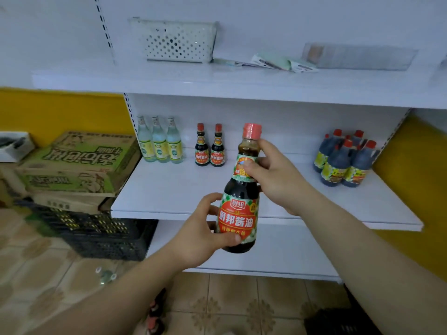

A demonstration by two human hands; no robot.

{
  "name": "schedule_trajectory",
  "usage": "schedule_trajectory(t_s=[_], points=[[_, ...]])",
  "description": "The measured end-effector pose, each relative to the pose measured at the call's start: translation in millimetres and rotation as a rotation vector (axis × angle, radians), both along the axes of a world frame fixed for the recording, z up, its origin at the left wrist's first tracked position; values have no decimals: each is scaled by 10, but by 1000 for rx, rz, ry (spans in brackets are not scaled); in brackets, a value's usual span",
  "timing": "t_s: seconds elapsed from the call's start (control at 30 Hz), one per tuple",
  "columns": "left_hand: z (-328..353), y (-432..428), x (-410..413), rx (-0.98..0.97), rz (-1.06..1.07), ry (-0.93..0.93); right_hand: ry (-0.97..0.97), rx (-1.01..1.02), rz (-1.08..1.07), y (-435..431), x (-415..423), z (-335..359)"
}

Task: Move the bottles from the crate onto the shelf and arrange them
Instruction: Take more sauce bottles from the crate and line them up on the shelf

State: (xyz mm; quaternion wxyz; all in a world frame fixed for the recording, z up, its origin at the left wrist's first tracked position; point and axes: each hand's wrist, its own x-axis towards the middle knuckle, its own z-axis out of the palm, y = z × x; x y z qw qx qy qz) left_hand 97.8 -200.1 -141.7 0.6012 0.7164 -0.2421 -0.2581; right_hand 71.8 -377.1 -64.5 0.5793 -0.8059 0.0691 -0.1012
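White shelving is filling the view. A soy sauce bottle (238,213) is hovering upright before the middle shelf (169,187), left hand (205,228) gripping its body, right hand (273,175) its neck. Placing seems underway, likely needing a level set-down beside the two matching bottles (210,147).

A single wide-angle camera on the person's head looks forward and down, facing a white shelving unit almost square on and from close range. It sits high enough to see the tops of both the upper shelf (145,81), at 12 o'clock, and the middle shelf (169,189) at centre. The tiled floor (229,303) lies at 6 o'clock and cardboard boxes (79,163) at 9 o'clock. Nearest the lens, the left hand (200,228) and right hand (273,175) hold a soy sauce bottle (239,213) at centre. Straight edges bow toward the borders.
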Motion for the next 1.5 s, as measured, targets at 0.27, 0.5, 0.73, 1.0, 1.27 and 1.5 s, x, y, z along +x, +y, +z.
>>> schedule_trajectory(t_s=[0.27,0.5,0.73,1.0,1.27,1.5], points=[[-728,-216,1139,145,105,7,41,-8,114,-191,1230,-720],[-1470,-382,2084,199,129,-4,112,-12,55,-214,2082,-1476],[-2108,-476,2775,157,133,-35,95,-120,8,-202,2712,-2075],[-2501,-614,3282,164,167,-106,-13,-219,-15,-183,3166,-2485],[-2593,-813,3746,182,198,-194,-58,-325,-14,-362,3626,-2562],[-2717,-877,4084,176,240,-239,-99,-373,-10,-419,4029,-2635]])
